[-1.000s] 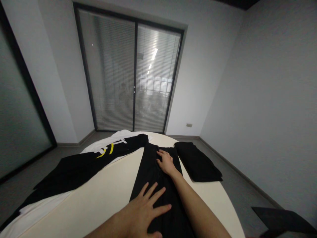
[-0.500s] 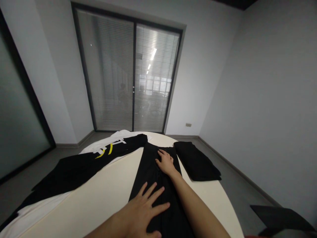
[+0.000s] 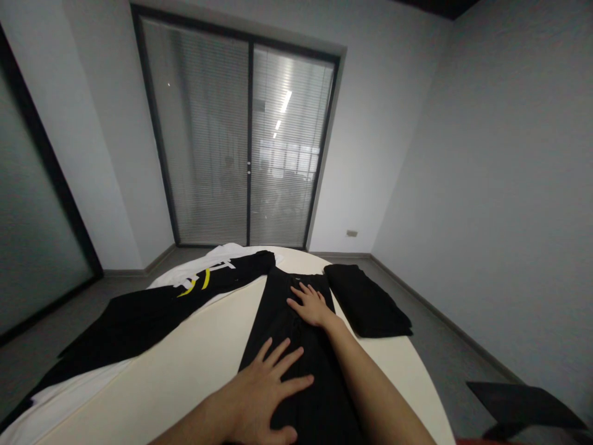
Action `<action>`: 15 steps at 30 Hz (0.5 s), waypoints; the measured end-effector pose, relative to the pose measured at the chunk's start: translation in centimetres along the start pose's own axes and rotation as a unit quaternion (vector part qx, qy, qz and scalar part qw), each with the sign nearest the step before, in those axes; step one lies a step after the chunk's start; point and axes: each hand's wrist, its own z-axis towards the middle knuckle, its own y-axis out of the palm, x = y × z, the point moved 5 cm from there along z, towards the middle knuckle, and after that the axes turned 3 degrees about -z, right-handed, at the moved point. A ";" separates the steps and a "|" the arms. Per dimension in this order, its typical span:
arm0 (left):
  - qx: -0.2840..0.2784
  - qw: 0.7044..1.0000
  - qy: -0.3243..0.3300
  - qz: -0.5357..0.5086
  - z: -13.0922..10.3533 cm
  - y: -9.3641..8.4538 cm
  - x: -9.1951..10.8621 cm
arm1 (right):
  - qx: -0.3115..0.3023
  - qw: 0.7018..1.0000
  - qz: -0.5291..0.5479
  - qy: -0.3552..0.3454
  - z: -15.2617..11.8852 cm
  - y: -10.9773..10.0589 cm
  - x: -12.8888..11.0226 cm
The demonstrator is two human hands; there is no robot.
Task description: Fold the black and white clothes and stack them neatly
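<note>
A pair of black trousers (image 3: pixel 278 309) lies lengthwise on the pale table (image 3: pixel 204 346), its waistband at the far end. My left hand (image 3: pixel 264 392) is spread over the near part of the trousers, fingers apart and holding nothing. Farther up, my right hand (image 3: pixel 310 304) rests flat on the cloth just below the waistband, its fingers stretched out. Part of the trousers is hidden under my hands and right forearm.
Left of the trousers lie a black garment (image 3: pixel 152 315) with white and yellow print and white cloth (image 3: pixel 74 380). A folded black garment (image 3: pixel 365 303) sits on the right. Past the table's right edge stands a dark chair (image 3: pixel 528 405). A glass door (image 3: pixel 250 142) is beyond.
My right hand has shifted slightly left and flattened, with its fingers more spread on the trousers. My left hand has moved a little left. The garments lie as before.
</note>
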 end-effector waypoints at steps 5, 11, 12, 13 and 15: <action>0.001 1.000 0.000 -0.013 -0.3 -0.3 -0.3 | 0.013 1.000 0.008 -0.019 0.2 -0.4 0.6; 0.139 0.987 -0.084 0.003 -0.6 -1.1 -4.4 | 0.161 0.974 -0.002 0.156 0.0 -2.3 3.7; 0.148 0.984 -0.102 0.004 -0.6 -1.0 -5.2 | 0.169 0.969 0.016 0.179 -0.1 -2.4 4.3; 0.151 0.982 -0.115 0.004 -0.6 -0.8 -5.9 | 0.173 0.966 0.038 0.188 0.0 -2.4 4.7; 0.164 0.979 -0.125 0.000 -0.4 -0.5 -7.0 | 0.182 0.965 0.074 0.174 0.3 -2.6 5.3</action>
